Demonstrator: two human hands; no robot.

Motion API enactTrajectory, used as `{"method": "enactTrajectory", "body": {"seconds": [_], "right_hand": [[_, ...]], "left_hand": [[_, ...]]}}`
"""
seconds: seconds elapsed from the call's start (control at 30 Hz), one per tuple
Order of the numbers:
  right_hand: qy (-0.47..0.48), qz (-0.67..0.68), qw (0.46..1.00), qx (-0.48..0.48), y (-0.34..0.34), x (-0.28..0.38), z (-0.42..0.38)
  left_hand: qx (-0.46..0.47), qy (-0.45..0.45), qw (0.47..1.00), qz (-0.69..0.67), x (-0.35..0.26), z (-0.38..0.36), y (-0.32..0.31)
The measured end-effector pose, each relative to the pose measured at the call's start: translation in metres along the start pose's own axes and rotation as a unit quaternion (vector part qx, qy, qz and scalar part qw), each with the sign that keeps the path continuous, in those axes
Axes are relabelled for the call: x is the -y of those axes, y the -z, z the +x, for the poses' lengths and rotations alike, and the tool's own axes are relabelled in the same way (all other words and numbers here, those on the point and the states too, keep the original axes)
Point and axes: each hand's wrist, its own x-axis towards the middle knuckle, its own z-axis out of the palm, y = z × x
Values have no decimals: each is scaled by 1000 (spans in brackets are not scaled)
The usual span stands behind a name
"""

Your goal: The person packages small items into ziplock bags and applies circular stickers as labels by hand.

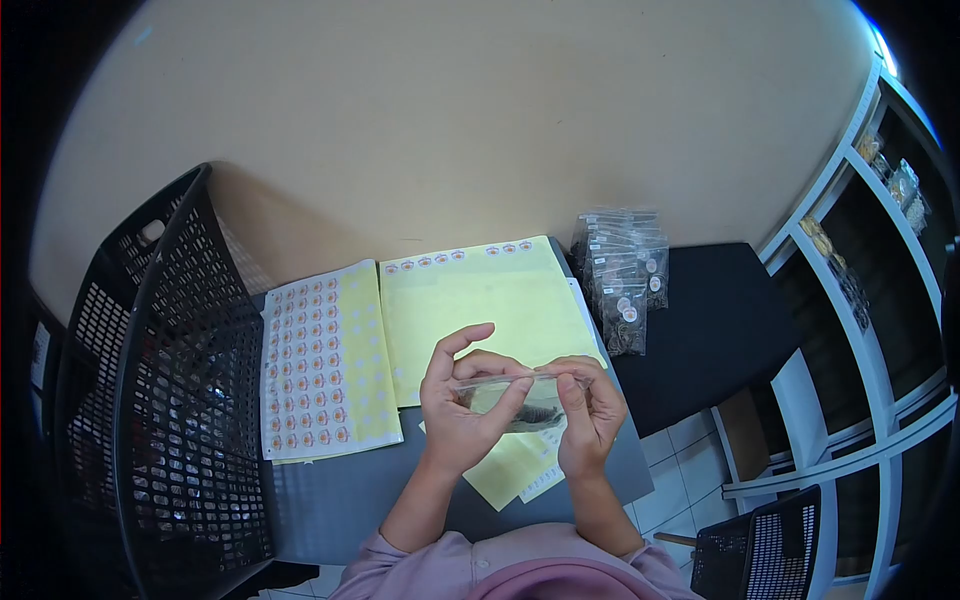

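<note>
Between my two hands is a small clear plastic bag (540, 413) with dark contents gathered low in it. My left hand (470, 400) pinches its left part, thumb in front and index finger raised. My right hand (590, 410) grips the top right edge between thumb and fingers. Below and behind the bag lie smaller yellow sheets (497, 478), partly hidden by my hands. Beyond them is a large yellow backing sheet (480, 300) with a few round stickers left along its top. To its left, a sheet of round stickers (310, 370) is partly peeled.
A tall black plastic basket (190, 400) stands at the table's left side. Several filled clear bags with labels (620, 270) are stacked on a black surface (700, 320) at right. White shelves (870, 330) and a dark basket (755, 545) stand farther right.
</note>
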Motion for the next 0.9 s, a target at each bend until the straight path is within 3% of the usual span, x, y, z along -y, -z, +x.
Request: {"method": "enactTrajectory", "body": {"seconds": [0.07, 0.27, 0.9], "right_hand": [[76, -84, 994, 1, 1, -1, 3], [161, -170, 972, 4, 3, 0, 6], [200, -232, 951, -50, 20, 3, 7]], "left_hand": [[5, 5, 1000, 1, 2, 0, 1], [12, 4, 1000, 0, 3, 1, 2], [116, 66, 988, -72, 0, 1, 7]]}}
